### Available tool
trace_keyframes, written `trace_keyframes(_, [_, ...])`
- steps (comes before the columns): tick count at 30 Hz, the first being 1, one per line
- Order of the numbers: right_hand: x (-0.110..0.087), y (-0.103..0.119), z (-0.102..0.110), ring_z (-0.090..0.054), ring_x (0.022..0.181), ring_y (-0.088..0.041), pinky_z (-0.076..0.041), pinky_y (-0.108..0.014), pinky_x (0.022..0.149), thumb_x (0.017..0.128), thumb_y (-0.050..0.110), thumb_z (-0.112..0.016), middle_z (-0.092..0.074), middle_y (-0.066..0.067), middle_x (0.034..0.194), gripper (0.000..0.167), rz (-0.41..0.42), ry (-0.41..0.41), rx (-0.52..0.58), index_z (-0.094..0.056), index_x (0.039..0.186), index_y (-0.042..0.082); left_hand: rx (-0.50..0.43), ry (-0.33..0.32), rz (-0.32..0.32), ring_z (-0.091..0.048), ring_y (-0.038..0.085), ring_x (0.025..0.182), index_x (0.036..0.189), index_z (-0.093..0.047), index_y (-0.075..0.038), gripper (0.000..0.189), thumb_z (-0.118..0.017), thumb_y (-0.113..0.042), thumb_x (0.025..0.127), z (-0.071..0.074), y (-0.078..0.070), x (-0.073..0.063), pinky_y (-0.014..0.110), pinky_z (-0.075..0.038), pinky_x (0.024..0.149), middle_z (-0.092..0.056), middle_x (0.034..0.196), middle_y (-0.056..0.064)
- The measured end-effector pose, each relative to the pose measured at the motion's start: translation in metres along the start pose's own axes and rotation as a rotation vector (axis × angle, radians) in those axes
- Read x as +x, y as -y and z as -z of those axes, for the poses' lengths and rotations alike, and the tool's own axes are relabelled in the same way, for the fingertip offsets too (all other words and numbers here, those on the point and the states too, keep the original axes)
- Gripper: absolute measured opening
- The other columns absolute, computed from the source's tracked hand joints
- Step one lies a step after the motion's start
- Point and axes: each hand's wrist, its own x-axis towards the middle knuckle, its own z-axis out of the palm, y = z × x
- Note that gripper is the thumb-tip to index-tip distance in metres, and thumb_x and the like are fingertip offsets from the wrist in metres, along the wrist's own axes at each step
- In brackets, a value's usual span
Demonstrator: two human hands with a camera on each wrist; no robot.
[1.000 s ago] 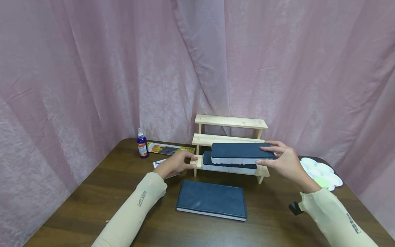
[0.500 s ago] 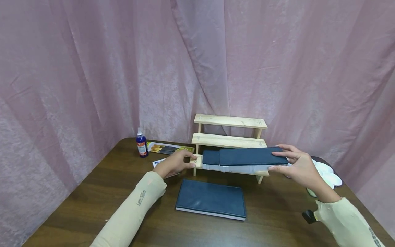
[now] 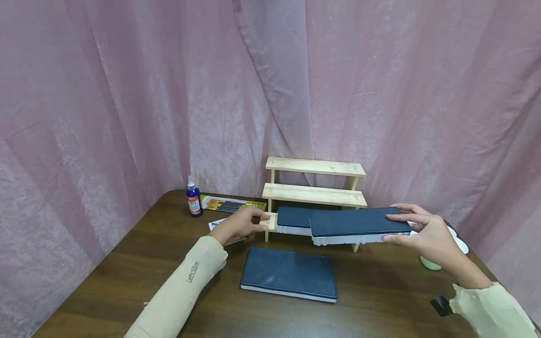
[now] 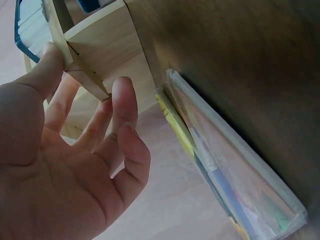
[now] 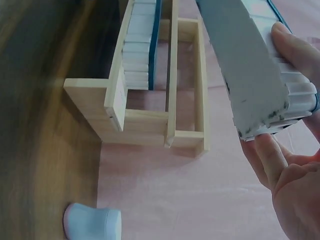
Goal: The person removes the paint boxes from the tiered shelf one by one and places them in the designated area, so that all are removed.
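My right hand [image 3: 427, 234] holds the right end of a long white box [image 3: 359, 223] with a dark blue lid, thumb on one side and fingers on the other. The right wrist view shows the box's white underside and ribbed wall, apart from the three-step wooden stand [image 5: 172, 75]. A similar blue-lidded box [image 3: 293, 217] lies on the stand's lowest step, partly hidden behind the held one. With thumb and fingers, my left hand [image 3: 242, 224] pinches the left end of that step [image 4: 75, 65]. The upper two steps hold nothing.
In front of the stand lies a flat dark blue case [image 3: 289, 272]. Behind my left hand are a blue spray bottle [image 3: 194, 199] and a brush pack [image 3: 228, 204]. A white palette [image 3: 461, 245] shows past my right hand; a small tub [image 5: 92, 222] stands on the table.
My right hand has carried the box rightward and toward me, from above the box on the lowest step to past the stand's right end. My left hand has stayed at the step.
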Motion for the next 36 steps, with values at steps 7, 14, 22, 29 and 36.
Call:
trace_keyframes(7, [-0.011, -0.004, 0.008, -0.040, 0.116, 0.017, -0.036, 0.000, 0.081, 0.071, 0.024, -0.091, -0.058, -0.006, 0.132, 0.046, -0.040, 0.022, -0.026, -0.076, 0.112, 0.010, -0.002, 0.004, 0.004, -0.049, 0.027, 0.130, 0.121, -0.072, -0.016, 0.034, -0.076, -0.025, 0.088, 0.000, 0.000, 0.000, 0.043, -0.040, 0.108, -0.061, 0.131, 0.006])
trace_keyframes(14, [-0.023, -0.014, 0.015, -0.042, 0.118, 0.013, -0.036, -0.002, 0.081, 0.070, 0.017, -0.092, -0.061, 0.006, 0.129, 0.044, -0.038, 0.020, -0.002, -0.077, 0.111, 0.010, 0.005, 0.009, -0.007, -0.049, 0.028, 0.129, 0.121, -0.072, -0.016, 0.034, -0.076, -0.026, 0.088, -0.001, 0.002, 0.002, 0.044, -0.041, 0.107, -0.061, 0.131, 0.006])
trace_keyframes(22, [-0.035, -0.025, 0.018, -0.042, 0.116, 0.014, -0.038, -0.004, 0.080, 0.071, 0.013, -0.091, -0.056, 0.023, 0.128, 0.043, -0.057, 0.026, 0.017, -0.076, 0.111, 0.007, 0.008, 0.006, 0.018, -0.049, 0.027, 0.128, 0.121, -0.072, -0.018, 0.035, -0.076, -0.027, 0.088, -0.002, 0.002, 0.001, 0.042, -0.041, 0.107, -0.060, 0.132, 0.005])
trace_keyframes(29, [-0.044, -0.034, 0.022, -0.042, 0.111, 0.017, -0.039, -0.005, 0.077, 0.071, 0.013, -0.090, -0.056, 0.027, 0.125, 0.042, -0.079, 0.039, 0.003, -0.077, 0.110, 0.006, 0.012, 0.008, 0.021, -0.048, 0.026, 0.130, 0.121, -0.072, -0.018, 0.034, -0.075, -0.027, 0.088, -0.001, 0.002, 0.002, 0.043, -0.040, 0.108, -0.060, 0.132, 0.005])
trace_keyframes(36, [-0.052, -0.048, 0.021, -0.047, 0.106, 0.013, -0.040, -0.008, 0.073, 0.067, 0.010, -0.092, -0.056, 0.029, 0.124, 0.044, -0.048, 0.036, -0.012, -0.077, 0.108, 0.007, -0.015, 0.009, 0.026, -0.048, 0.027, 0.130, 0.122, -0.071, -0.017, 0.034, -0.075, -0.025, 0.089, 0.000, -0.002, -0.001, 0.043, -0.039, 0.109, -0.060, 0.132, 0.005])
